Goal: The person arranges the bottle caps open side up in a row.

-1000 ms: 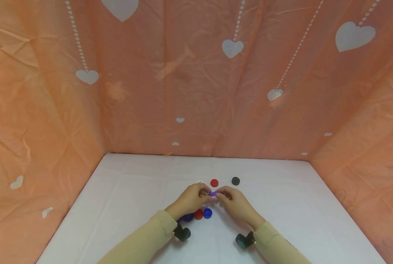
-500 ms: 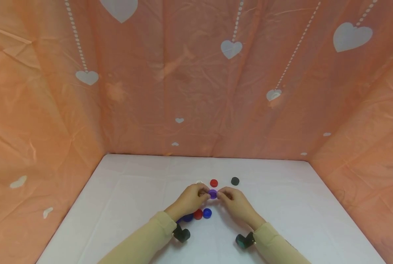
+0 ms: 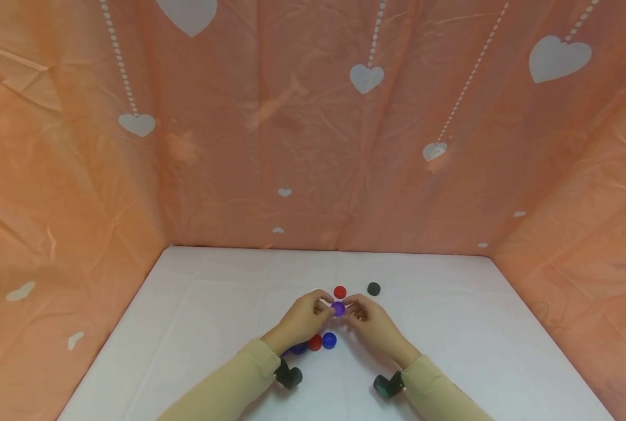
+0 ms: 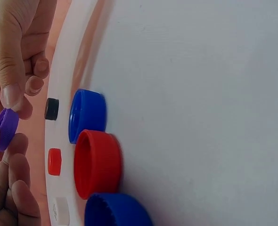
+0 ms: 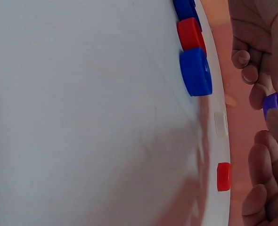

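A small purple bottle cap (image 3: 338, 309) is held up between both hands, its round face toward the head camera. My left hand (image 3: 303, 316) pinches its left side between thumb and fingertips. On the other side, my right hand (image 3: 374, 323) has curled fingers, and its thumb touches the cap's rim in the left wrist view. How firmly it grips cannot be seen. Below the hands lie a blue cap (image 3: 329, 340), a red cap (image 3: 315, 342) and another blue cap (image 3: 299, 348), partly covered by the left wrist.
Beyond the hands lie a red cap (image 3: 340, 292) and a black cap (image 3: 374, 289). A white cap (image 4: 61, 211) stands near them, hidden by the left hand in the head view. The white table (image 3: 228, 275) is walled by orange cloth (image 3: 313, 146) with hearts.
The purple cap has turned from edge-on to showing its round face. My right fingers have loosened and spread around its side. The caps on the table have not moved.
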Motion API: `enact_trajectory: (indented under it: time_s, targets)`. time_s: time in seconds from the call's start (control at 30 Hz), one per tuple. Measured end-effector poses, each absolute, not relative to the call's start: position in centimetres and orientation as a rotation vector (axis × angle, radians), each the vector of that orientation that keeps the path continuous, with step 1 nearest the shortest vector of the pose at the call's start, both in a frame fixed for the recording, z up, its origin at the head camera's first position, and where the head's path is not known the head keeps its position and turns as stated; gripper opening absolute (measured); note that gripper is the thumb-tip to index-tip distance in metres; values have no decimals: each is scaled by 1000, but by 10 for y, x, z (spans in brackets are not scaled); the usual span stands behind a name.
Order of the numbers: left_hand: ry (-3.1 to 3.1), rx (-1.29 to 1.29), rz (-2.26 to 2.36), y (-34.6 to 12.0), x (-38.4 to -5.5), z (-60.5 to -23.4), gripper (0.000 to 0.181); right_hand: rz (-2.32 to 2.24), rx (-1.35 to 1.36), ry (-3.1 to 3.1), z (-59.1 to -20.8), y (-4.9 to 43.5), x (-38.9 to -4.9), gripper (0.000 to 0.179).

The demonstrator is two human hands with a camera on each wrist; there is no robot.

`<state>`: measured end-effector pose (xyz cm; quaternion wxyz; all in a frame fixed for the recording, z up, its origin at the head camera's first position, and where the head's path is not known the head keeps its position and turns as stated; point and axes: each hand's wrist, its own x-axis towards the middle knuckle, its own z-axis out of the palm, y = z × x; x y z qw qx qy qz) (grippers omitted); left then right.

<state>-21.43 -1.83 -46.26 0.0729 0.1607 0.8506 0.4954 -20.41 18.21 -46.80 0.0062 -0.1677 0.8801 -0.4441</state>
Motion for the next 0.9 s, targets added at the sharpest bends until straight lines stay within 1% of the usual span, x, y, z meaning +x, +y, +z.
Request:
enact_trajectory:
  time_s: [0.13, 0.37, 0.53, 0.77, 0.9]
  targets:
    - [2524, 488, 1472, -19, -212, -466, 18, -1383, -468, 2706, -471, 183, -204, 30]
    - [2522, 497, 1384, -19, -212, -468, 21, -1349, -405, 2648, -475, 184, -202, 30]
    - [2570, 488, 1297, -15, -216, -471, 21, -1312, -404, 2648, -474, 185, -203, 30]
    - [2578, 512, 1255, -12, -216, -473, 20, -1262, -452, 2648, -477, 187, -205, 25]
    - [2590, 568, 1191, -10, -212, -473, 28, -1220, -476, 2667, -478, 190, -204, 22]
